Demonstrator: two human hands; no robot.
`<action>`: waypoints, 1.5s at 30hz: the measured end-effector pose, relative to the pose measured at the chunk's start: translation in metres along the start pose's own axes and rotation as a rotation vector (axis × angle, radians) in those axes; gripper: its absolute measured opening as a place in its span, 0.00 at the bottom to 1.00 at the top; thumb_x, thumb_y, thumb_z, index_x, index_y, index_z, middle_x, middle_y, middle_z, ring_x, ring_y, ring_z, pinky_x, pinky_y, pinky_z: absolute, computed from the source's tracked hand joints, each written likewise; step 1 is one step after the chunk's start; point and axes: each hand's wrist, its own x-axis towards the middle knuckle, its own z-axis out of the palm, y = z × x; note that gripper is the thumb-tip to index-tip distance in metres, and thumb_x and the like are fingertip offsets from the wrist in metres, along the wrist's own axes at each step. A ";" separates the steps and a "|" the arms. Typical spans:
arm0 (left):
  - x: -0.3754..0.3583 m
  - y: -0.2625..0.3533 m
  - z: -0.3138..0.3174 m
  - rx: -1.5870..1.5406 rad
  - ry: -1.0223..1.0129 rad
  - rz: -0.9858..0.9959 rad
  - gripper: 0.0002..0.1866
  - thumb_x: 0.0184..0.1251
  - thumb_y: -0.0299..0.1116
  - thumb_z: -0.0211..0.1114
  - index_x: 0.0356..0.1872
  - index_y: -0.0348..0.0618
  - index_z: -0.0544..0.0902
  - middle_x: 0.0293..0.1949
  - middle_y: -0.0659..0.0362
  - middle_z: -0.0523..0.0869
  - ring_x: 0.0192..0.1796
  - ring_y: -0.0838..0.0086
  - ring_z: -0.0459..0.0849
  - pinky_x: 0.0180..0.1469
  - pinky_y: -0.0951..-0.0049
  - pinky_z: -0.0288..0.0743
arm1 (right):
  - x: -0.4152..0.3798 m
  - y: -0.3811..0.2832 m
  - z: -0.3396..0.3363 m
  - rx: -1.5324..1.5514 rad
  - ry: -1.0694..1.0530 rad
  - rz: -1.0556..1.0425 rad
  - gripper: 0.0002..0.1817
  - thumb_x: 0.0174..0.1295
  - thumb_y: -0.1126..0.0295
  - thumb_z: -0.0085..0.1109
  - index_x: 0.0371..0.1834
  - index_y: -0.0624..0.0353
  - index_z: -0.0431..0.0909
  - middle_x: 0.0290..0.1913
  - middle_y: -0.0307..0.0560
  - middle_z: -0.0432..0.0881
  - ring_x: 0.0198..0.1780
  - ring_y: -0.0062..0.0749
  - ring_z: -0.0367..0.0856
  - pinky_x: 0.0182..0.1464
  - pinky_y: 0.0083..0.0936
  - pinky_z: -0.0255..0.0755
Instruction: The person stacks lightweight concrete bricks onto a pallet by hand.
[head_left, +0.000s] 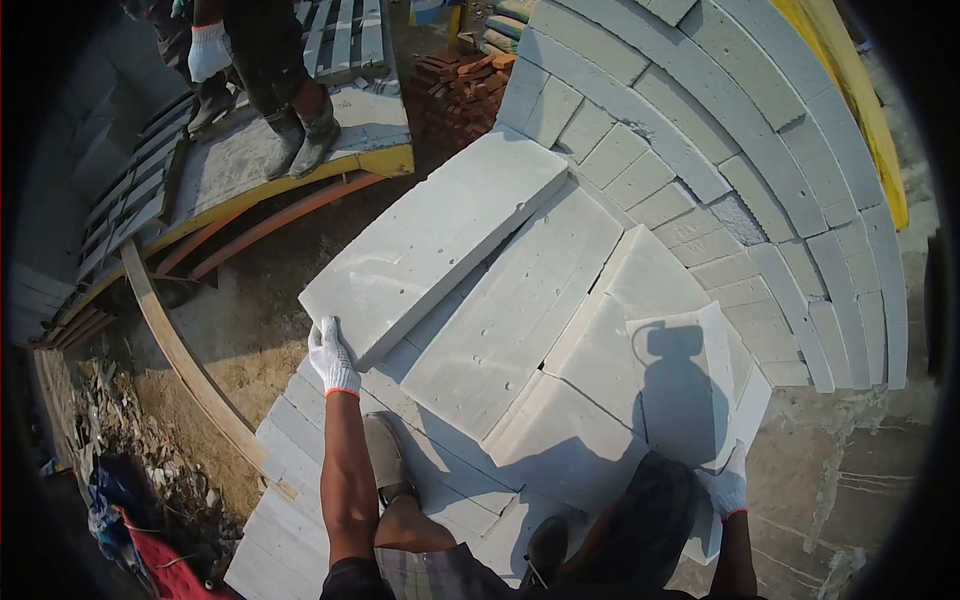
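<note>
My left hand (332, 358), in a white knit glove with an orange cuff, grips the near end of a long pale aerated concrete block (430, 235). That block lies slightly askew on the stack, its far end against the stacked rows. Beside it lies another long flat block (515, 300). My right hand (728, 483), gloved alike, is closed on the lower edge of a block (680, 395) at the right side of the pile; its fingers are partly hidden. A shadow of my head and body falls across this block.
A tall wall of stacked blocks (690, 110) curves along the right. At upper left a person (280, 60) in boots stands on a platform (375, 120) with a yellow edge. A wooden plank (180, 350) slopes up to it from my stack. Red bricks (460, 95) lie behind.
</note>
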 end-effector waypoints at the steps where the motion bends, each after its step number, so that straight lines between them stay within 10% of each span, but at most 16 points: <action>1: -0.014 0.008 0.002 0.036 0.021 -0.027 0.25 0.67 0.39 0.66 0.58 0.33 0.76 0.48 0.57 0.84 0.48 0.73 0.80 0.55 0.73 0.72 | 0.000 0.007 0.003 0.026 0.012 -0.014 0.49 0.40 0.72 0.75 0.67 0.66 0.57 0.59 0.62 0.72 0.61 0.52 0.73 0.64 0.36 0.68; 7: -0.090 -0.011 0.010 0.527 0.022 0.278 0.39 0.69 0.42 0.60 0.72 0.27 0.54 0.74 0.42 0.58 0.76 0.54 0.57 0.76 0.64 0.49 | 0.005 0.000 0.000 0.059 0.022 -0.064 0.48 0.39 0.73 0.76 0.66 0.67 0.58 0.60 0.62 0.71 0.62 0.51 0.72 0.63 0.36 0.68; 15: -0.102 -0.003 0.006 0.726 -0.131 0.177 0.47 0.66 0.39 0.63 0.74 0.25 0.44 0.77 0.38 0.45 0.80 0.55 0.42 0.78 0.67 0.38 | 0.000 -0.013 0.010 0.070 0.174 0.037 0.47 0.36 0.69 0.78 0.62 0.68 0.62 0.56 0.61 0.74 0.58 0.51 0.74 0.61 0.36 0.69; 18: -0.096 -0.006 -0.012 0.648 -0.258 0.235 0.47 0.66 0.40 0.64 0.75 0.30 0.44 0.76 0.41 0.49 0.78 0.57 0.52 0.76 0.68 0.49 | -0.007 -0.040 -0.014 0.155 0.068 0.062 0.46 0.36 0.68 0.79 0.61 0.67 0.64 0.54 0.61 0.76 0.56 0.50 0.76 0.60 0.36 0.70; 21: -0.097 -0.015 -0.048 -0.176 -0.230 -0.317 0.28 0.70 0.39 0.61 0.66 0.40 0.65 0.53 0.54 0.78 0.50 0.72 0.81 0.51 0.69 0.77 | -0.003 -0.060 -0.023 0.136 -0.037 0.087 0.42 0.36 0.67 0.79 0.57 0.67 0.66 0.50 0.60 0.78 0.54 0.49 0.78 0.58 0.37 0.71; 23: -0.121 -0.010 -0.062 0.126 -0.104 -0.407 0.19 0.70 0.39 0.61 0.55 0.39 0.72 0.42 0.59 0.81 0.42 0.72 0.83 0.46 0.68 0.79 | 0.008 -0.079 -0.034 0.205 -0.074 0.043 0.39 0.37 0.66 0.79 0.53 0.67 0.67 0.46 0.59 0.79 0.50 0.47 0.78 0.54 0.36 0.73; 26: -0.150 -0.005 -0.077 0.400 -0.602 -0.588 0.17 0.71 0.41 0.62 0.49 0.36 0.77 0.40 0.57 0.82 0.43 0.73 0.84 0.48 0.69 0.79 | 0.047 -0.123 -0.042 0.429 -0.150 -0.067 0.32 0.40 0.61 0.79 0.42 0.68 0.71 0.35 0.54 0.79 0.38 0.40 0.80 0.41 0.34 0.76; 30: -0.197 0.024 -0.041 0.522 -1.514 -0.710 0.34 0.70 0.49 0.63 0.68 0.37 0.65 0.62 0.49 0.74 0.63 0.66 0.76 0.63 0.64 0.72 | 0.121 -0.199 -0.027 0.124 -0.242 -0.313 0.41 0.45 0.46 0.74 0.50 0.73 0.72 0.42 0.58 0.81 0.46 0.41 0.82 0.49 0.32 0.76; 33: -0.204 0.006 -0.037 0.244 -1.708 -0.959 0.46 0.66 0.58 0.63 0.75 0.42 0.53 0.72 0.49 0.60 0.71 0.61 0.66 0.69 0.61 0.65 | 0.145 -0.258 0.012 0.348 -0.231 -0.363 0.47 0.46 0.43 0.74 0.54 0.77 0.68 0.47 0.61 0.79 0.49 0.43 0.81 0.52 0.29 0.75; 37: -0.190 -0.017 -0.071 -0.023 -1.536 -1.182 0.61 0.53 0.78 0.55 0.77 0.44 0.44 0.76 0.50 0.51 0.76 0.57 0.56 0.73 0.53 0.57 | 0.127 -0.319 0.058 0.922 -0.547 -0.239 0.47 0.45 0.46 0.75 0.53 0.79 0.68 0.51 0.63 0.77 0.57 0.41 0.76 0.58 0.29 0.70; 39: -0.185 -0.007 -0.103 -0.176 -1.230 -0.810 0.60 0.50 0.85 0.43 0.78 0.52 0.47 0.76 0.54 0.53 0.75 0.55 0.56 0.74 0.48 0.54 | 0.100 -0.334 0.084 1.215 -0.621 -0.132 0.43 0.46 0.49 0.77 0.54 0.75 0.70 0.51 0.58 0.77 0.60 0.39 0.73 0.62 0.33 0.66; 45: -0.169 0.116 -0.085 -0.456 -0.511 -0.462 0.43 0.61 0.69 0.54 0.70 0.50 0.66 0.64 0.54 0.72 0.64 0.56 0.72 0.64 0.49 0.67 | 0.027 -0.333 0.167 1.491 -0.490 0.263 0.37 0.49 0.53 0.75 0.56 0.65 0.72 0.51 0.50 0.77 0.59 0.35 0.71 0.64 0.38 0.62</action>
